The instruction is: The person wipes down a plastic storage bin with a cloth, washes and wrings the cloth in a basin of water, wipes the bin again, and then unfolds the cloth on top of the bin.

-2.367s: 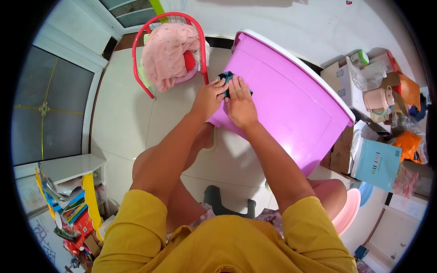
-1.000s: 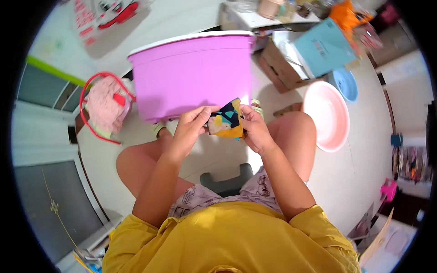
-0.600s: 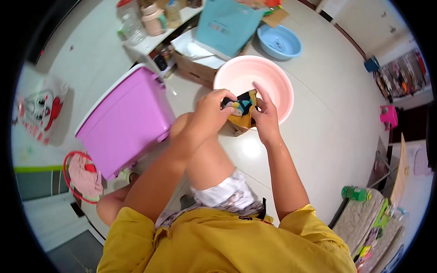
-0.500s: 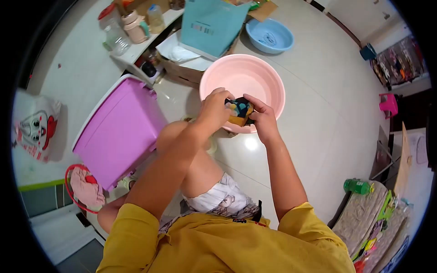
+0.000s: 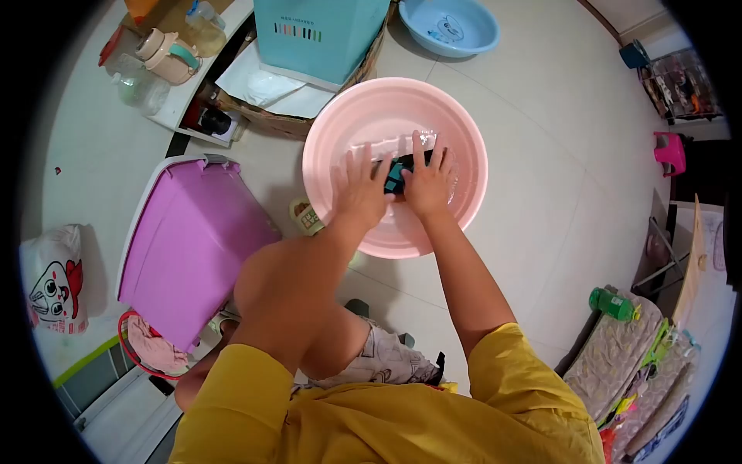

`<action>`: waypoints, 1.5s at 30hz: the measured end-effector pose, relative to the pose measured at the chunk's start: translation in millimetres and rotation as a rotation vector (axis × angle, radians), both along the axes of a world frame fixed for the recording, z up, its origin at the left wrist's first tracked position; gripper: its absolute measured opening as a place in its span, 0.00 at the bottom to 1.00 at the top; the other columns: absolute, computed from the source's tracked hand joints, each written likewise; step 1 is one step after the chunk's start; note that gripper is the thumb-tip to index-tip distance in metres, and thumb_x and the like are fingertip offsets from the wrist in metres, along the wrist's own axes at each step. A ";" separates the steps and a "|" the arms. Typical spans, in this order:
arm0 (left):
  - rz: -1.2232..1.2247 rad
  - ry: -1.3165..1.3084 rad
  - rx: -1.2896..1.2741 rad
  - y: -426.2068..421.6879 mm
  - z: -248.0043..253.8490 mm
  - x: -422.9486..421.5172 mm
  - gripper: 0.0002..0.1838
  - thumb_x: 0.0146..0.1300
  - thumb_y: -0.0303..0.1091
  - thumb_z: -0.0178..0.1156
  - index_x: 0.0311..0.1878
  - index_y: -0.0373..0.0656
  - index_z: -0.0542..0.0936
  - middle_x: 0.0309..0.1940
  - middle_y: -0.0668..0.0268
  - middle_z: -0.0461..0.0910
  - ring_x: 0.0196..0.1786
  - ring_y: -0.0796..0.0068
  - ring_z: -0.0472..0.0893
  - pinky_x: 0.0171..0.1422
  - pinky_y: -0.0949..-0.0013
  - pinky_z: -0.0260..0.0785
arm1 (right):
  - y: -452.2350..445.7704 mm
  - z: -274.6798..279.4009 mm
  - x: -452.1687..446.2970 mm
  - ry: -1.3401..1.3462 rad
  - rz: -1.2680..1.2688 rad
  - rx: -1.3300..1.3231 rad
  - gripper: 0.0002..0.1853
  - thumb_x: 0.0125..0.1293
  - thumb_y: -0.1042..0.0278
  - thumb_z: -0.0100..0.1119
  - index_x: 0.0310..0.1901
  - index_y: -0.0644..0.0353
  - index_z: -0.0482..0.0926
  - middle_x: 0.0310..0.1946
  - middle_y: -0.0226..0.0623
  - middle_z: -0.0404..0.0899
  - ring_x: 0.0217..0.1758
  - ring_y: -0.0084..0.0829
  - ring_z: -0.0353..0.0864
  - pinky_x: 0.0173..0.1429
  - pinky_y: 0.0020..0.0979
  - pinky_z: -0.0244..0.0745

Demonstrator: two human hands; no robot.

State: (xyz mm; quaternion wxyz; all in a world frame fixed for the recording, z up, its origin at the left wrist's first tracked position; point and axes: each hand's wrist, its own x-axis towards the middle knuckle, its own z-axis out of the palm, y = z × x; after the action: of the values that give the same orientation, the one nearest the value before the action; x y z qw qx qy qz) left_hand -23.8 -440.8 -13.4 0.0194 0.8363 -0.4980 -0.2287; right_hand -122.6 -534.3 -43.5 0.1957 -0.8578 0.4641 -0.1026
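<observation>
A round pink basin (image 5: 325, 131) with water in it stands on the floor in front of me. Inside it lies a dark cloth (image 5: 396, 175) with teal patches, partly covered by my hands. My left hand (image 5: 361, 189) is spread over the cloth's left side, palm down, fingers apart. On the right, my right hand (image 5: 427, 182) rests on the cloth with its fingers stretched out and its thumb across the middle. The water hides how firmly either hand presses.
A purple bin (image 5: 189, 247) stands at the left. Beyond the basin are a blue basin (image 5: 452, 27) and a teal box (image 5: 321, 39) in a carton. A low shelf (image 5: 182, 100) holds bottles. Far right are a pink stool (image 5: 669, 154) and a green bottle (image 5: 610, 304).
The view has turned right, from the purple bin to the pink basin. The cloth, earlier pressed on the bin and then held between both hands, is now down in the basin, with my fingers spread.
</observation>
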 end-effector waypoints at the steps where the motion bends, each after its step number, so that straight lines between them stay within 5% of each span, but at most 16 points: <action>1: 0.000 0.006 0.006 -1.1 -5.7 -4.7 0.43 0.63 0.43 0.60 0.77 0.59 0.48 0.78 0.56 0.37 0.77 0.40 0.41 0.74 0.33 0.38 | 1.1 -3.7 1.6 0.161 0.021 -0.003 0.41 0.63 0.64 0.59 0.75 0.35 0.50 0.78 0.42 0.36 0.77 0.57 0.43 0.74 0.55 0.48; 2: -0.042 -0.046 0.030 -0.8 -10.5 -11.0 0.43 0.63 0.46 0.60 0.77 0.60 0.48 0.78 0.57 0.37 0.77 0.41 0.41 0.75 0.34 0.37 | 2.5 -12.6 1.3 0.172 0.041 0.011 0.40 0.65 0.57 0.57 0.75 0.31 0.49 0.78 0.41 0.36 0.78 0.55 0.38 0.75 0.60 0.39; 8: -0.052 0.034 0.197 -4.1 -28.0 -8.7 0.45 0.59 0.45 0.62 0.77 0.59 0.50 0.78 0.59 0.39 0.78 0.44 0.39 0.76 0.36 0.32 | -8.3 -16.6 9.2 0.290 0.167 0.097 0.38 0.63 0.57 0.61 0.73 0.40 0.55 0.77 0.42 0.44 0.78 0.56 0.39 0.77 0.56 0.40; 11: 0.082 0.087 0.011 -8.7 -24.8 0.4 0.43 0.57 0.44 0.65 0.74 0.50 0.56 0.76 0.55 0.47 0.76 0.43 0.51 0.74 0.39 0.46 | -11.6 -0.1 9.5 0.131 0.053 0.013 0.38 0.57 0.65 0.67 0.68 0.49 0.60 0.73 0.44 0.53 0.76 0.53 0.49 0.75 0.49 0.52; 13: 0.548 0.499 -0.239 -17.8 -32.7 10.5 0.35 0.53 0.35 0.67 0.67 0.53 0.67 0.70 0.55 0.60 0.69 0.43 0.62 0.69 0.43 0.56 | -12.0 12.1 9.9 0.120 -0.219 0.164 0.36 0.54 0.67 0.69 0.65 0.53 0.62 0.68 0.50 0.58 0.68 0.52 0.64 0.66 0.49 0.67; 15: 0.652 0.506 -0.302 -21.2 -43.4 13.0 0.28 0.59 0.41 0.63 0.63 0.55 0.70 0.62 0.58 0.69 0.59 0.49 0.72 0.61 0.43 0.64 | -10.2 4.4 10.6 0.078 -0.254 0.227 0.33 0.53 0.70 0.68 0.60 0.56 0.64 0.62 0.55 0.63 0.57 0.54 0.75 0.55 0.51 0.75; 17: 0.983 1.368 -0.178 -25.6 -16.8 14.9 0.25 0.66 0.52 0.57 0.63 0.53 0.70 0.56 0.63 0.74 0.55 0.62 0.75 0.56 0.48 0.68 | -5.7 -0.1 13.5 0.058 -0.177 0.357 0.30 0.53 0.74 0.66 0.57 0.58 0.64 0.61 0.57 0.63 0.50 0.59 0.78 0.51 0.51 0.77; 18: 1.007 1.478 -0.126 -27.0 -16.7 14.7 0.23 0.71 0.56 0.48 0.63 0.55 0.70 0.56 0.67 0.74 0.55 0.64 0.74 0.56 0.49 0.68 | -2.4 -23.2 11.3 -0.036 -0.116 0.271 0.21 0.58 0.72 0.59 0.53 0.60 0.68 0.51 0.60 0.73 0.44 0.60 0.80 0.49 0.50 0.77; 22: 1.131 1.798 -0.197 -28.4 -12.2 16.9 0.19 0.74 0.50 0.46 0.60 0.53 0.73 0.52 0.67 0.75 0.53 0.66 0.75 0.56 0.52 0.70 | 12.4 2.1 16.1 -0.323 -0.030 0.451 0.14 0.67 0.61 0.49 0.42 0.64 0.75 0.28 0.61 0.80 0.35 0.59 0.80 0.45 0.51 0.73; 26: 1.193 1.887 -0.292 -30.4 -27.1 21.8 0.17 0.74 0.46 0.50 0.56 0.45 0.75 0.47 0.67 0.77 0.48 0.71 0.78 0.54 0.66 0.74 | 29.1 23.2 28.3 -0.262 -0.084 0.403 0.18 0.68 0.56 0.47 0.39 0.66 0.77 0.29 0.59 0.80 0.34 0.58 0.81 0.42 0.50 0.74; 30: 1.168 1.825 -0.352 -25.2 -21.3 10.0 0.19 0.72 0.43 0.52 0.59 0.42 0.74 0.45 0.66 0.79 0.47 0.71 0.78 0.54 0.65 0.74 | 8.7 31.2 26.8 -0.022 -0.142 0.285 0.20 0.67 0.54 0.48 0.38 0.66 0.78 0.30 0.58 0.82 0.36 0.55 0.82 0.45 0.50 0.75; 32: 0.905 1.626 -0.273 -22.0 -9.0 10.0 0.18 0.72 0.41 0.53 0.58 0.39 0.76 0.46 0.65 0.79 0.48 0.72 0.79 0.53 0.67 0.74 | -7.0 27.4 16.4 -0.019 -0.174 0.323 0.21 0.67 0.52 0.49 0.38 0.66 0.78 0.30 0.58 0.82 0.37 0.56 0.82 0.46 0.50 0.75; 36: 0.917 1.309 -0.198 -17.6 16.9 13.7 0.16 0.67 0.34 0.58 0.56 0.40 0.78 0.48 0.63 0.79 0.49 0.66 0.79 0.54 0.66 0.74 | -27.4 5.0 2.3 -0.204 -0.270 0.394 0.19 0.64 0.56 0.52 0.44 0.66 0.78 0.39 0.58 0.81 0.45 0.52 0.82 0.52 0.46 0.74; 38: 0.386 0.408 -0.184 -11.7 22.2 12.9 0.18 0.59 0.28 0.63 0.54 0.42 0.80 0.49 0.60 0.79 0.50 0.57 0.79 0.55 0.63 0.73 | -26.0 -7.5 -2.1 -0.381 -0.285 0.289 0.21 0.60 0.65 0.60 0.52 0.68 0.74 0.50 0.58 0.78 0.51 0.49 0.80 0.56 0.42 0.73; 41: 0.193 0.067 -0.484 -5.3 -2.7 8.1 0.23 0.52 0.28 0.66 0.54 0.44 0.80 0.48 0.56 0.80 0.51 0.51 0.78 0.58 0.60 0.71 | -19.6 2.5 -6.3 -0.374 -0.410 0.265 0.24 0.57 0.66 0.67 0.51 0.69 0.71 0.50 0.57 0.78 0.56 0.45 0.78 0.60 0.36 0.71; 45: 0.084 0.412 -0.325 -3.8 -27.4 5.9 0.19 0.52 0.33 0.68 0.48 0.41 0.81 0.49 0.54 0.78 0.54 0.52 0.77 0.57 0.56 0.69 | -7.6 0.8 -1.7 -0.207 -0.421 0.601 0.27 0.51 0.74 0.71 0.52 0.69 0.69 0.48 0.54 0.79 0.53 0.45 0.80 0.57 0.37 0.74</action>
State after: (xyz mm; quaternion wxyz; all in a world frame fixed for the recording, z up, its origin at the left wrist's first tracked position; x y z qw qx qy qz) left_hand -17.9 -444.6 -40.8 0.2637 0.7780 -0.4785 -0.3102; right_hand -124.3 -541.9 -42.7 0.4591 -0.6332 0.6171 -0.0860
